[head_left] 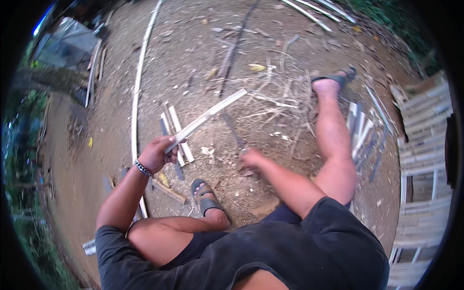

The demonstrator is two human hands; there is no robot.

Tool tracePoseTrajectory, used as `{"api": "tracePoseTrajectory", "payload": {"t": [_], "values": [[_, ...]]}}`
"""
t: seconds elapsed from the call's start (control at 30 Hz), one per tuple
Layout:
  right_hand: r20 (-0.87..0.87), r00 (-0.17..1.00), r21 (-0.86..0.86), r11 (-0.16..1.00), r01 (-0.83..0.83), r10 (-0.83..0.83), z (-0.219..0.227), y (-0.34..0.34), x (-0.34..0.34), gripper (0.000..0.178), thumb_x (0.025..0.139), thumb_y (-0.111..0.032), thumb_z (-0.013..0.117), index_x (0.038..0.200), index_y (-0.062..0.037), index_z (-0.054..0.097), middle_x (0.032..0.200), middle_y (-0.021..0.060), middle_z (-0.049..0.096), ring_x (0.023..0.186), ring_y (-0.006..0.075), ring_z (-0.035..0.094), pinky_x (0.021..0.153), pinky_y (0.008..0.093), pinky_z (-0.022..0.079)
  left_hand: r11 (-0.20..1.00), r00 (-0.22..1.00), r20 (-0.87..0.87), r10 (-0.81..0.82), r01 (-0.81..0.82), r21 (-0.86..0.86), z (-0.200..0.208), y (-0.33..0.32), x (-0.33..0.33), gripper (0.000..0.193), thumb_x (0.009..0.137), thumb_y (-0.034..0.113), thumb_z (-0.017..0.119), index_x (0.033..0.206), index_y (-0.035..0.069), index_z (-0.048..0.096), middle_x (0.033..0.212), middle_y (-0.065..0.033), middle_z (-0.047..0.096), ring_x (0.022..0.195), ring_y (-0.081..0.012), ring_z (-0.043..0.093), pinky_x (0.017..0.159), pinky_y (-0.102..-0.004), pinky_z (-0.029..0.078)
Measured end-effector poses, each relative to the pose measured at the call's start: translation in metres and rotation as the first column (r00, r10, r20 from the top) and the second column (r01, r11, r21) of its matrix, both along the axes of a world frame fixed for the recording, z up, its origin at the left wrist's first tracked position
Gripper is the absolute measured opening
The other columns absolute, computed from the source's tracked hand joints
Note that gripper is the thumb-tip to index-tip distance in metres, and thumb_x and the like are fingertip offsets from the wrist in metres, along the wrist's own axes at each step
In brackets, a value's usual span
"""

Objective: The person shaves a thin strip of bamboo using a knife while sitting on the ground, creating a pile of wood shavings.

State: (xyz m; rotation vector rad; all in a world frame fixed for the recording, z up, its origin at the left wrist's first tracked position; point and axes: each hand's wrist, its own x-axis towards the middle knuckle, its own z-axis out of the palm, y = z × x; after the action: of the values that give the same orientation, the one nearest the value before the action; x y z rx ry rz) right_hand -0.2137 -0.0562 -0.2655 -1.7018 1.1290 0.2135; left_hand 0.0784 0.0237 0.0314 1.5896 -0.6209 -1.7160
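Note:
My left hand (158, 153), with a chain bracelet at its wrist, is closed around the near end of a pale, flat bamboo strip (211, 112). The strip slants up and away to the right, over the ground between my feet. My right hand (251, 159) is closed on the handle of a knife and is somewhat blurred. Its dark, narrow blade (234, 130) points away and slightly left, with its tip close below the strip. Just beyond my left hand, several short split bamboo pieces (182, 135) lie on the dirt.
A long pale pole (140, 77) runs along the ground at left. Thin shavings (280, 99) are heaped near my outstretched right foot (333, 79). More split pieces (360, 128) lie right of that leg. A slatted bamboo structure (425, 169) stands at far right.

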Motion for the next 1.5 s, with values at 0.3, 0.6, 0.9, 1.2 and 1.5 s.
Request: {"api": "tracePoseTrajectory", "payload": {"t": [0.3, 0.6, 0.9, 1.2, 1.5], "values": [[0.095, 0.995, -0.024, 1.000, -0.001, 0.003, 0.038, 0.059, 0.002, 0.022, 0.080, -0.015, 0.063, 0.095, -0.0019, 0.073, 0.094, 0.0167, 0.071, 0.086, 0.0302, 0.069, 0.076, 0.0419, 0.056, 0.901, 0.903, -0.055, -0.426, 0.418, -0.115, -0.023, -0.067, -0.258, 0.030, 0.098, 0.018, 0.061, 0.123, 0.002, 0.056, 0.099, -0.0054, 0.069, 0.080, -0.0106, 0.064, 0.071, -0.0248, 0.053], [-0.075, 0.981, -0.013, 0.983, -0.181, 0.179, 0.059, 0.036, -0.042, 0.028, 0.080, -0.019, 0.067, 0.103, -0.0037, 0.074, 0.104, 0.0159, 0.072, 0.094, 0.0309, 0.070, 0.081, 0.0408, 0.056, 0.532, 0.600, 0.176, -0.780, 0.785, -0.318, -0.025, -0.059, -0.398, 0.062, 0.099, 0.031, 0.061, 0.147, -0.002, 0.039, 0.129, -0.0193, 0.062, 0.117, -0.0274, 0.063, 0.098, -0.0369, 0.051], [-0.120, 0.992, -0.060, 0.997, -0.040, 0.032, 0.105, 0.044, -0.027, 0.031, 0.079, -0.029, 0.070, 0.093, -0.0028, 0.075, 0.095, 0.0186, 0.073, 0.087, 0.0358, 0.070, 0.080, 0.0450, 0.056, 0.487, 0.016, 0.770, -0.637, 0.783, 0.386, 0.028, -0.046, -0.093, 0.064, 0.091, 0.043, 0.069, 0.140, 0.006, 0.052, 0.126, -0.0187, 0.066, 0.119, -0.0324, 0.062, 0.102, -0.0416, 0.049], [0.185, 0.976, -0.074, 0.992, -0.105, 0.117, 0.067, 0.045, -0.055, 0.035, 0.078, -0.018, 0.071, 0.111, -0.0065, 0.071, 0.106, 0.0188, 0.071, 0.096, 0.0345, 0.069, 0.085, 0.0428, 0.054, 0.899, 0.354, 0.891, -0.283, 0.421, 0.118, -0.020, 0.021, 0.057, 0.058, 0.096, 0.038, 0.064, 0.133, -0.005, 0.055, 0.119, -0.0251, 0.068, 0.109, -0.0319, 0.068, 0.093, -0.0380, 0.053], [-0.014, 0.917, 0.529, 0.775, 0.345, -0.398, 0.071, 0.059, -0.070, 0.021, 0.083, -0.001, 0.064, 0.103, -0.0033, 0.056, 0.074, 0.0050, 0.057, 0.056, 0.0155, 0.056, 0.050, 0.0307, 0.045, 0.962, 0.444, 0.885, -0.139, -0.150, 0.226, -0.237, 0.161, 0.111, 0.048, 0.088, 0.039, 0.068, 0.116, 0.000, 0.070, 0.113, -0.0234, 0.069, 0.106, -0.0383, 0.066, 0.095, -0.0414, 0.051]]}}
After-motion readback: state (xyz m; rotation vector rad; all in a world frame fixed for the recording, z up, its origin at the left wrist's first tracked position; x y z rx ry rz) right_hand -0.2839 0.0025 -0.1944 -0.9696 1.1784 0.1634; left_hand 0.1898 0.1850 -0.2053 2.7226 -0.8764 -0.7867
